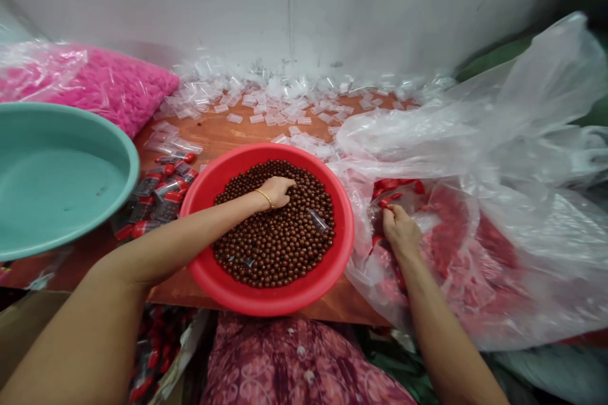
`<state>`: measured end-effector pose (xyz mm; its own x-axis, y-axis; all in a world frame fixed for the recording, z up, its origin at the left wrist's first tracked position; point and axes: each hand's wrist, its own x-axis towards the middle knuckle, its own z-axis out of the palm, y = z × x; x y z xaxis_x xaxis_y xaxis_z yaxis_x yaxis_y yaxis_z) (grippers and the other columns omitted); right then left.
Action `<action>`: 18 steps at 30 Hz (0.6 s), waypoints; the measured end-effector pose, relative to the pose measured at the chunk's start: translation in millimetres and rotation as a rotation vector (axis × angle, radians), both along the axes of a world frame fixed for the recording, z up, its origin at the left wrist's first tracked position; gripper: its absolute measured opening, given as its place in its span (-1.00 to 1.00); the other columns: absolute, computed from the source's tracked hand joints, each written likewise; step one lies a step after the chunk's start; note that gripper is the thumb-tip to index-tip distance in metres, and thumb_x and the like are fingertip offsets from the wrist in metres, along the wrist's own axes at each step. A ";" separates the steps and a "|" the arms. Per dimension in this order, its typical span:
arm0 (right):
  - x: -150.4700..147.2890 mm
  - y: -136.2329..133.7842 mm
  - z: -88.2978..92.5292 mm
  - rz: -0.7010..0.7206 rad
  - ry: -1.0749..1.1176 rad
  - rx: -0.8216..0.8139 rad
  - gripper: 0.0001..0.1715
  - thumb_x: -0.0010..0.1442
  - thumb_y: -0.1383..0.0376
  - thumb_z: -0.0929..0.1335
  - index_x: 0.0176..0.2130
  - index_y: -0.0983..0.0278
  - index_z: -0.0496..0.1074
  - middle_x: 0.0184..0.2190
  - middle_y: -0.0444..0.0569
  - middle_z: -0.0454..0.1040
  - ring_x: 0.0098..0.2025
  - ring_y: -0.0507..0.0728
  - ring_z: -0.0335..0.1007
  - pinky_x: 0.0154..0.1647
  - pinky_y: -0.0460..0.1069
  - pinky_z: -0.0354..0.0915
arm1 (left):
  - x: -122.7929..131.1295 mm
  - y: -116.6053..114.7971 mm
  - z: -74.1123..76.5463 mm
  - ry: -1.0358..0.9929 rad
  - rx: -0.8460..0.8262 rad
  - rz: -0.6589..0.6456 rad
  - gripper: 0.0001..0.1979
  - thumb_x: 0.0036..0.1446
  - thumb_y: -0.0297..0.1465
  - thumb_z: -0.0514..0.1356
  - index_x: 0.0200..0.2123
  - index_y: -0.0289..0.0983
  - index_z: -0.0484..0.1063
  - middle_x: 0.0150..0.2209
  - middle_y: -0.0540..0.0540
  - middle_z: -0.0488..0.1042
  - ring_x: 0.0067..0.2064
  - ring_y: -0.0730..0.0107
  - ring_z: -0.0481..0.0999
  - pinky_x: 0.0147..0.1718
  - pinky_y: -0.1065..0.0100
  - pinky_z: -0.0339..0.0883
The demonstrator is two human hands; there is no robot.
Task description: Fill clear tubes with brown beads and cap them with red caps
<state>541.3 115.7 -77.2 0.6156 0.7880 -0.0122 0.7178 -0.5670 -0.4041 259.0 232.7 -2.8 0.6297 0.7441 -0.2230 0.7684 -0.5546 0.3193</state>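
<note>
A red basin (342, 221) full of small glossy brown balls (273, 243) stands in front of me. My left hand (276, 192), with a gold bangle at the wrist, reaches into the balls with its fingers curled; whatever they hold is hidden. Half sunk in the balls to its right is a clear tube (318, 221). On the right, my right hand (400, 231) is inside the mouth of a large clear plastic bag (527, 278) of red pieces. Thumb and fingers there pinch a small red plastic piece (388, 201).
Left of the basin lie several red-capped clear tubes (166, 193) with dark contents, beside a green basin (130, 171). Behind are a bag of pink pieces (114, 79) and scattered clear tubes (280, 111) along the wall. A box of red-capped tubes (147, 361) sits below the table edge.
</note>
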 end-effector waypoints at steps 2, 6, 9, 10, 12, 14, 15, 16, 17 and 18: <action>-0.2 -0.6 0.6 -0.046 0.086 0.051 -0.50 0.14 0.17 0.14 -0.07 0.27 0.45 -0.28 0.07 0.50 -0.31 0.16 0.34 -0.29 0.00 0.17 | -3.0 1.9 -2.1 -0.099 -0.047 0.019 -0.66 -0.03 -0.59 0.12 -0.12 -0.36 0.43 -0.16 -0.12 0.55 -0.16 0.36 0.52 -0.15 0.41 0.37; 1.4 -1.0 -2.6 -0.080 0.297 0.285 -0.46 0.10 0.12 0.10 -0.16 0.30 0.47 -0.40 -0.02 0.47 -0.40 0.11 0.30 -0.34 0.00 0.19 | -16.5 3.0 -2.0 -0.602 -0.400 0.174 -0.66 -0.08 -0.58 0.21 -0.15 -0.44 0.38 -0.22 -0.16 0.55 -0.23 0.45 0.52 -0.13 0.37 0.36; 2.2 0.9 -1.2 -0.119 0.490 0.470 -0.49 0.02 0.02 0.18 -0.26 0.31 0.45 -0.53 -0.12 0.37 -0.54 0.04 0.21 -0.46 -0.03 0.19 | -30.0 -4.8 5.5 -0.980 -0.699 0.298 -0.65 -0.21 -0.54 0.33 -0.26 -0.40 0.38 -0.32 -0.09 0.53 -0.28 0.45 0.51 -0.14 0.30 0.37; 1.8 1.9 1.9 -0.128 0.566 0.534 -0.51 -0.04 0.00 0.24 -0.29 0.31 0.43 -0.56 -0.16 0.34 -0.58 0.02 0.18 -0.51 -0.04 0.18 | -34.1 -9.3 9.1 -1.046 -0.757 0.325 -0.63 -0.24 -0.51 0.36 -0.28 -0.39 0.38 -0.34 -0.08 0.53 -0.28 0.44 0.50 -0.17 0.30 0.37; -0.6 3.9 12.7 -0.123 0.709 0.647 -0.53 -0.14 0.01 0.32 -0.34 0.31 0.40 -0.62 -0.22 0.27 -0.65 -0.02 0.12 -0.61 -0.06 0.15 | -40.7 -19.6 16.7 -1.113 -0.832 0.375 -0.58 -0.28 -0.44 0.41 -0.30 -0.38 0.37 -0.35 -0.08 0.52 -0.28 0.43 0.50 -0.23 0.34 0.38; -6.2 5.3 28.6 -0.070 0.807 0.719 -0.57 -0.17 0.02 0.35 -0.40 0.30 0.39 -0.67 -0.25 0.23 -0.70 -0.04 0.08 -0.68 -0.08 0.11 | -44.8 -29.7 22.9 -1.118 -0.865 0.409 -0.56 -0.29 -0.40 0.43 -0.29 -0.38 0.37 -0.36 -0.08 0.52 -0.30 0.44 0.50 -0.32 0.42 0.36; -10.7 5.7 37.6 -0.025 0.839 0.736 -0.59 -0.15 0.02 0.34 -0.42 0.31 0.39 -0.68 -0.25 0.22 -0.72 -0.05 0.06 -0.71 -0.09 0.09 | -46.0 -34.1 25.0 -1.108 -0.879 0.422 -0.56 -0.27 -0.38 0.42 -0.29 -0.38 0.38 -0.36 -0.09 0.52 -0.35 0.48 0.49 -0.37 0.46 0.34; -16.5 5.9 46.6 0.031 0.864 0.743 -0.61 -0.12 0.03 0.33 -0.44 0.31 0.39 -0.69 -0.24 0.23 -0.73 -0.06 0.05 -0.72 -0.10 0.08 | -46.6 -37.9 26.6 -1.097 -0.897 0.436 -0.58 -0.24 -0.35 0.41 -0.29 -0.37 0.37 -0.36 -0.09 0.52 -0.40 0.53 0.47 -0.43 0.49 0.32; -23.8 6.1 55.1 0.090 0.881 0.741 -0.63 -0.09 0.04 0.33 -0.46 0.31 0.39 -0.69 -0.23 0.24 -0.74 -0.07 0.04 -0.73 -0.10 0.07 | -46.9 -41.1 27.5 -1.082 -0.919 0.453 -0.59 -0.20 -0.32 0.40 -0.29 -0.36 0.37 -0.37 -0.09 0.52 -0.47 0.58 0.43 -0.48 0.51 0.29; -32.2 6.2 62.7 0.145 0.892 0.729 -0.64 -0.07 0.05 0.32 -0.47 0.31 0.39 -0.70 -0.23 0.24 -0.74 -0.07 0.04 -0.73 -0.11 0.05 | -46.9 -43.9 28.1 -1.064 -0.942 0.468 -0.61 -0.18 -0.30 0.38 -0.29 -0.36 0.37 -0.37 -0.08 0.52 -0.52 0.62 0.39 -0.53 0.52 0.26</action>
<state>509.0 121.8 -14.5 0.5206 0.8491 0.0894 0.0530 0.0724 -0.9960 212.1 188.8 25.3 0.5528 0.7672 -0.3254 -0.0018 0.3916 0.9201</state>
